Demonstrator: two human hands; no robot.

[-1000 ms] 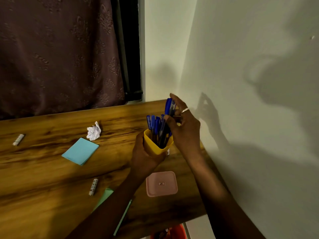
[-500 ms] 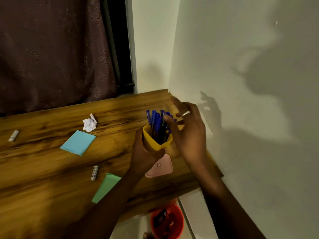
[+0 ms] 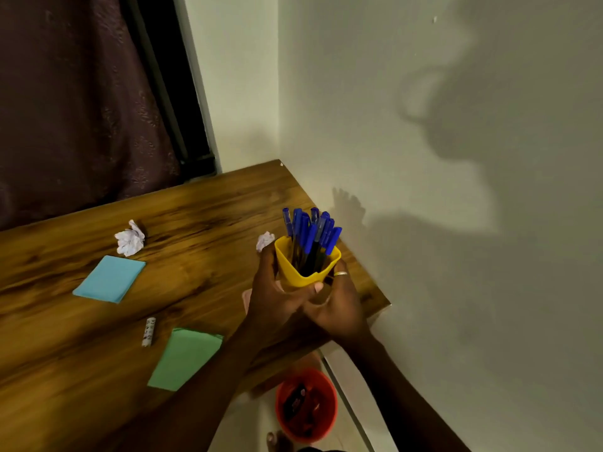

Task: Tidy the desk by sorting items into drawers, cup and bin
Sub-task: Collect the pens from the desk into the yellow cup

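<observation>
The desk (image 3: 202, 216) is wood-grained with a soft sheen. The yellow cup (image 3: 295, 275), blue pens (image 3: 310, 230) and red bin (image 3: 331, 409) look like smooth plastic. The crumpled ball (image 3: 130, 239) and blue note pad (image 3: 109, 279) are matt paper. The far-left curtain (image 3: 71, 109) is patterned cloth.

Wooden desk (image 3: 202, 203) with notepads (image 3: 109, 278), paper wads (image 3: 130, 238)

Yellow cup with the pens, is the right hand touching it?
Touching. In the head view the right hand curls round the yellow cup low on its side, the ringed finger lying against the plastic.

Pink box (image 3: 247, 298) mostly behind left hand (image 3: 277, 296)
</observation>
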